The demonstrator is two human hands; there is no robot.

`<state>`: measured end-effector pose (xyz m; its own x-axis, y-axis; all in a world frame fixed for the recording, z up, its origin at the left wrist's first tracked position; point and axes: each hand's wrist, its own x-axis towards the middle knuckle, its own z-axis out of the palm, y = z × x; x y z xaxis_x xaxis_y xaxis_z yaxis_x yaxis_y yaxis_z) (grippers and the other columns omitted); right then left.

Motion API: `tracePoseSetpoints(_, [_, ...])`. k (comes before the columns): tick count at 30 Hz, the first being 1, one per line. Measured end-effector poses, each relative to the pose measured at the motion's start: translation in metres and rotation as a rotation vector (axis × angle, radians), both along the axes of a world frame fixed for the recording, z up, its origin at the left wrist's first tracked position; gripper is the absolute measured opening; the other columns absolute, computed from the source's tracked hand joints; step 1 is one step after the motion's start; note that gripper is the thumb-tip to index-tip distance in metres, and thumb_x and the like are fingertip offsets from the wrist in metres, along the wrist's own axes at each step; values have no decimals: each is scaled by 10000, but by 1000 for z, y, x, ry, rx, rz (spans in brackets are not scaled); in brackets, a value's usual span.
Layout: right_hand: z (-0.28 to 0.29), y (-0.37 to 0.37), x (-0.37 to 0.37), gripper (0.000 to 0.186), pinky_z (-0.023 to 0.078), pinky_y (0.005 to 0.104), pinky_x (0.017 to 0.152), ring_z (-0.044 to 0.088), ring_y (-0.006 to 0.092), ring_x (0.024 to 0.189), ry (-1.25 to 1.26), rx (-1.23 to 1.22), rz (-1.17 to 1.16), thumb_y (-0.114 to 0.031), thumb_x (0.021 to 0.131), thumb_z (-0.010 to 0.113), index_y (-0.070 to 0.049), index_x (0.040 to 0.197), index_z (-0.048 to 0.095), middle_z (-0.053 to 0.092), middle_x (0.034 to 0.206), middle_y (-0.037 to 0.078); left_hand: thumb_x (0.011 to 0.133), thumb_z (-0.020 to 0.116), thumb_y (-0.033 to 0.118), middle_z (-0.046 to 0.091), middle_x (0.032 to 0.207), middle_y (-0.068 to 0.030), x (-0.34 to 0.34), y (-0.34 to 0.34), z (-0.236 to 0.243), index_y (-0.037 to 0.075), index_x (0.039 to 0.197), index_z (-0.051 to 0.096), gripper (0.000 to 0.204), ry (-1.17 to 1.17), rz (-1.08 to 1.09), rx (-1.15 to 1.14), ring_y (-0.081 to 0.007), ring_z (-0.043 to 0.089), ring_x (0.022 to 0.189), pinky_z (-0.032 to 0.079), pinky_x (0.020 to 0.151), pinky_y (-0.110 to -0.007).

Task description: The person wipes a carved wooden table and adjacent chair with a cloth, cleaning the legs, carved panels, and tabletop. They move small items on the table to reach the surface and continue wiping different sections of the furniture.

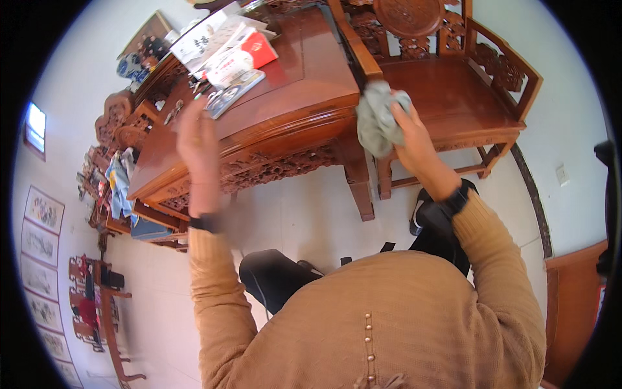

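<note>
A crumpled grey-green cloth (pixel 378 118) is gripped in my right hand (pixel 411 139), held by the near corner of the dark red wooden table (pixel 298 97) and the arm of a carved wooden chair. My left hand (pixel 197 146), smeared by motion, is raised at the table's left front part, just left of a flat item (pixel 236 91) with a shiny surface; whether it touches anything is unclear. Behind that item lie a red-and-white packet (pixel 253 55) and white boxes or papers (pixel 204 39).
The carved chair (pixel 447 94) stands right of the table. More carved furniture with draped cloths (pixel 120 185) is at left. My legs in black are below, on the tiled floor (pixel 149 292). Framed pictures (pixel 40 246) hang on the left wall; a wooden panel (pixel 567 305) is at lower right.
</note>
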<state>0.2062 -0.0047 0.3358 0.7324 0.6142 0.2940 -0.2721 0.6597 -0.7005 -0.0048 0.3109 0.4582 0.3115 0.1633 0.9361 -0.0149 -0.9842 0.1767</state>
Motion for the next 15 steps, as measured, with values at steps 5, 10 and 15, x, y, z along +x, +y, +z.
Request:
tracePoseSetpoints(5, [-22,65,0,530,401,338,1066,545,233,1199,-506,-287,-388,-309,1072,532,-56,1513,382,562,1303,152,1011,610,300,491,1521,-183,21,64,11,86,1358,632,409,207,291,91,-349,469,1395,361,1158,-433])
tracePoseSetpoints(10, [-116,70,11,435,448,362,1010,591,293,1144,-528,-344,-449,-175,1049,527,-50,1449,412,592,1232,216,984,653,346,419,1575,-202,22,72,5,82,1396,606,492,327,314,77,-358,400,1456,322,1188,-437])
tracePoseSetpoints(15, [-216,41,17,366,479,413,964,612,404,1107,-594,-874,-305,-186,1012,551,-45,1347,507,621,1194,266,972,665,314,417,1579,-196,20,71,7,83,1385,618,476,396,362,80,-355,408,1452,340,1177,-433])
